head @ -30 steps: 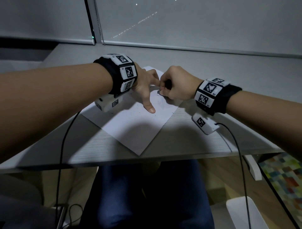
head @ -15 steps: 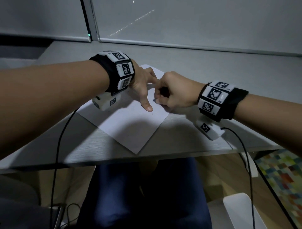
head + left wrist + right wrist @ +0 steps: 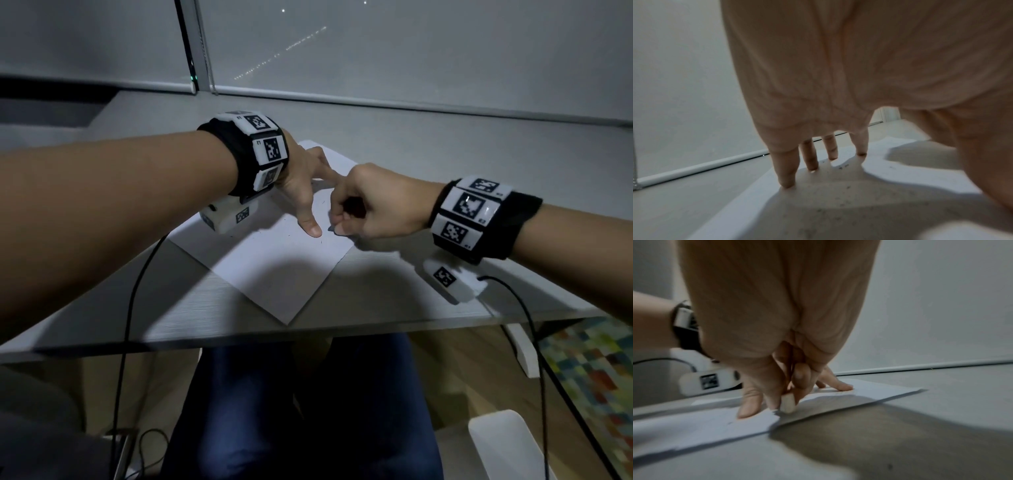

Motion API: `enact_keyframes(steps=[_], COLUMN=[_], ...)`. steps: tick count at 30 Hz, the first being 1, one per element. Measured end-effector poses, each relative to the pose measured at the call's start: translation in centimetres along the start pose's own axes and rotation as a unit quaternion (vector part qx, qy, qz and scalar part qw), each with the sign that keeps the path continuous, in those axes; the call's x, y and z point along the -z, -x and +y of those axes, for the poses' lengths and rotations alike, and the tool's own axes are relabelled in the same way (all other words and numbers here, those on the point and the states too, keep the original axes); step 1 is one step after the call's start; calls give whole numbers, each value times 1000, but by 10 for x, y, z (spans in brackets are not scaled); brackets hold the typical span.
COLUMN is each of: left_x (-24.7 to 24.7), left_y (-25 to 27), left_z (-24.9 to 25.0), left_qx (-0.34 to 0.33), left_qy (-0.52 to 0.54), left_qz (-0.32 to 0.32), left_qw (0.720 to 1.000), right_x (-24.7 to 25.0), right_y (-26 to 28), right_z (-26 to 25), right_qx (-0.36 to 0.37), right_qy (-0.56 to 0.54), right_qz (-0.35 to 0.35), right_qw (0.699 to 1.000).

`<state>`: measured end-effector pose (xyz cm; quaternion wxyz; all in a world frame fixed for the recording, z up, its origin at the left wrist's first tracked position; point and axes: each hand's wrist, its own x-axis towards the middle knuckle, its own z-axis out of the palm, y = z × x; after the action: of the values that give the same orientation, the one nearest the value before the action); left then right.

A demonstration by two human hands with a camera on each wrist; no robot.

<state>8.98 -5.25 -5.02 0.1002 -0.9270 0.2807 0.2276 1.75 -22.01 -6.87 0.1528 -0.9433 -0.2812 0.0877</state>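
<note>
A white sheet of paper lies cornerwise on the grey desk. My left hand presses on it with straight, spread fingers, the thumb pointing toward me. My right hand is right beside that thumb, fingers curled, pinching a small white eraser. The eraser's end touches the paper near its right edge. Dark crumbs are scattered over the paper under my left palm.
A closed grey blind and a sill run behind the desk. Black cables hang from both wrist units over the desk's front edge. Below are my legs, a white object and a coloured rug.
My right hand has slid a little toward me across the paper with the eraser. My left hand stays pressed in the same place.
</note>
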Motion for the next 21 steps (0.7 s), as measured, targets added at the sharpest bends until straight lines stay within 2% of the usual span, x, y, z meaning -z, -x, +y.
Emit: enact_keyframes(steps=[2,4,6,9,13,18,21], left_x=[1,4,5,-1,-8,-6,-5], left_y=[0,-2,-1,0,-1,1,-1], left_z=[1,0,-3,-5,-5,-3,-3], left_qx=[-4,-5,8,9,-23,-37,-36], left_qy=[4,12,51,97,61,51,29], left_qz=[-1,-2,4,16,13,18,20], left_qw=[1000,1000,999,995,998,998,999], right_x=[6,14,19,19,7,0,5], right_y=[-4,-12,-19,-21,-22,-26,-34], right_z=[6,21,32,35,25,25,31], right_qx=[-13,-53,-88,-96,-62,-61,-86], right_qy=[-13,-20,-5,-3,-49,-55,-25], right_qz=[38,116,147,119,67,66,84], right_qw=[999,992,985,988,995,994,992])
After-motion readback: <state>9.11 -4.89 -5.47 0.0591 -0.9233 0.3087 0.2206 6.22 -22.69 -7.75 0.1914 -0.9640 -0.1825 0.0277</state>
